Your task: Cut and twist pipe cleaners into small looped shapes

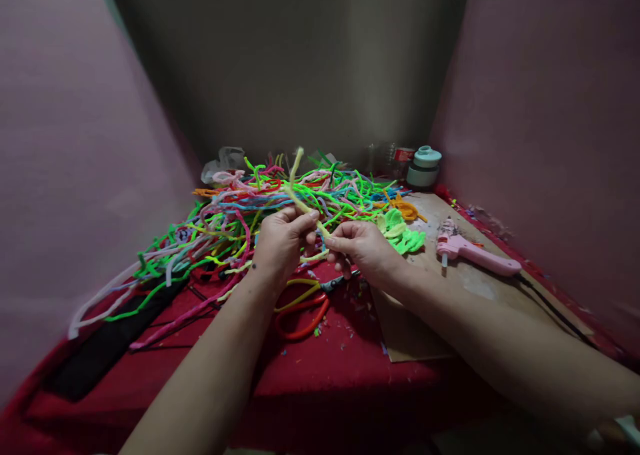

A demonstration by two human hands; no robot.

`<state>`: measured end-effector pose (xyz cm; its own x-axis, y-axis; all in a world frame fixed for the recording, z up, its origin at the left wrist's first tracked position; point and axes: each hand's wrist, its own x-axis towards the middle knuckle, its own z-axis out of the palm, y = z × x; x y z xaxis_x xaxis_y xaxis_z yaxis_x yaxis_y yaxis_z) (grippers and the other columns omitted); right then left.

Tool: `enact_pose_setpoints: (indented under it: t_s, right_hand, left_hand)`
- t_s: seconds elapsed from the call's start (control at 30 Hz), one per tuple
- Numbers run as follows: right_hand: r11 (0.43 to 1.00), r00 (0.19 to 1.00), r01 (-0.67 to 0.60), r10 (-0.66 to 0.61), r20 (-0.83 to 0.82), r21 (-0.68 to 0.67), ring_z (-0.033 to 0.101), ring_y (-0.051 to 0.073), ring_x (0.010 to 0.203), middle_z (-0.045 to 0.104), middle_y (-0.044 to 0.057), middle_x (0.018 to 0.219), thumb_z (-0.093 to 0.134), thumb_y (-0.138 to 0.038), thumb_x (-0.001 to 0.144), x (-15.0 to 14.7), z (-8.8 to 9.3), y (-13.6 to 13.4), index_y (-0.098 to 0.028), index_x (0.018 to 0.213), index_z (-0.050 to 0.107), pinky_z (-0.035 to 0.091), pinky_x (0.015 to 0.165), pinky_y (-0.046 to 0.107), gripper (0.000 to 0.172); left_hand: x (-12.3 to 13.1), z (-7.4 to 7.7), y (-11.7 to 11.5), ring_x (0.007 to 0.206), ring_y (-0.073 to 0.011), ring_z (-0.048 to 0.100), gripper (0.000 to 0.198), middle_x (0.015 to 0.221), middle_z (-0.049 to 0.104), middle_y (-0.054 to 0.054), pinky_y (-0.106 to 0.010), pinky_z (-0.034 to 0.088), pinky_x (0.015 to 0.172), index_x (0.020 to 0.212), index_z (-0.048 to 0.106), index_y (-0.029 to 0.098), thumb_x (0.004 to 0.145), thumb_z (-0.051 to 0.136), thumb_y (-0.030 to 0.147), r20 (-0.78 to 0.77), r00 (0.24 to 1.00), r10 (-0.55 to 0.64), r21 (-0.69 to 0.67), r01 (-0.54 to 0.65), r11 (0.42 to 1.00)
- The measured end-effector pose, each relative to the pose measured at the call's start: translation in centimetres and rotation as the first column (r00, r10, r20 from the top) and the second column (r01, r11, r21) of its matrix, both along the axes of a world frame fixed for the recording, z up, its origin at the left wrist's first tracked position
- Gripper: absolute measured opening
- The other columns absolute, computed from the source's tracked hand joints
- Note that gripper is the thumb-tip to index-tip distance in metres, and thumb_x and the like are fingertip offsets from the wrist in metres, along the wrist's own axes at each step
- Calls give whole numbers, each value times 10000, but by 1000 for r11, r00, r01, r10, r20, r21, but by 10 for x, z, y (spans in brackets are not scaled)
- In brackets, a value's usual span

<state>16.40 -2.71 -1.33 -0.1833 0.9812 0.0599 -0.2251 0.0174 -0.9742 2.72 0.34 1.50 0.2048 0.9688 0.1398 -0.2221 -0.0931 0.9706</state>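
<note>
A long black strip (107, 355) lies at the near left of a red cloth-covered surface (340, 378), with pale strips (85, 311) just beyond it at the edge of a tangled heap of fuzzy craft stems (250, 201) in green, pink, blue and red. A clear plastic bag (224, 165) sits behind the heap at far left. At center, a person's left hand (285, 238) grasps a pale yellow fuzzy stem (296, 193) between thumb and fingers, its bent far end rising in front of the heap. Scissors (303, 335) with red and yellow handles rest on the cloth below, their blades pointing right. The right hand (357, 245) pinches the same stem near its right end, just beside the left. Beyond the right wrist lie looped bright green pieces (406, 238) and, farther off, an orange coil (406, 208); a pale blue-topped container (425, 168) stands at far right. A pink glue gun (475, 251) lies on a brown board (415, 338), its black cord (555, 311) trailing toward the near right.
</note>
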Motion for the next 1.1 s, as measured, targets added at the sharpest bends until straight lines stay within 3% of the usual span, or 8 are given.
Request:
enact_pose_setpoints:
  t_s: [0.23, 0.7, 0.87, 1.0, 1.1]
  right_hand:
    - [994, 987, -101, 104, -119, 32, 596, 101, 546, 671, 49, 670, 656, -258, 723, 3, 1, 3, -122, 722, 633, 474, 543, 230, 137]
    - [997, 996, -65, 67, -63, 33, 588, 118, 489, 658, 47, 588, 607, -253, 718, 2, 2, 4, -120, 673, 631, 434, 487, 232, 143]
    - [1000, 990, -29, 29, -137, 0, 602, 126, 503, 658, 46, 586, 622, -243, 689, 1, 1, 6, -132, 642, 588, 459, 510, 244, 126]
    - [1000, 977, -5, 4, -212, -6, 559, 105, 455, 636, 32, 546, 609, -183, 648, 2, -1, 10, -132, 592, 564, 440, 468, 227, 88]
    - [1000, 979, -31, 31, -200, 4, 546, 107, 447, 616, 21, 514, 593, -170, 634, 4, -3, 13, -131, 594, 577, 415, 434, 216, 58]
  left_hand:
    - [-6, 2, 1, 362, -43, 425, 155, 487, 517, 34, -161, 332, 358, 695, 581, 121, 640, 698, 207, -23, 997, -72, -9, 72, 997]
    - [0, 5, -4, 348, -44, 413, 217, 445, 504, 36, -157, 321, 344, 634, 583, 121, 557, 758, 223, -98, 993, -67, -37, 63, 997]
    - [1, 4, -5, 329, -54, 433, 242, 461, 540, 18, -153, 297, 308, 579, 561, 126, 559, 762, 260, -101, 995, -29, -87, 20, 996]
    - [-1, 2, -6, 392, -80, 480, 182, 506, 567, 5, -177, 343, 363, 661, 622, 134, 611, 726, 274, -182, 980, -84, 37, 92, 995]
    - [-4, 1, -4, 541, -106, 533, 123, 638, 598, -16, -208, 403, 498, 752, 679, 164, 682, 669, 265, -353, 936, 5, 332, 120, 935]
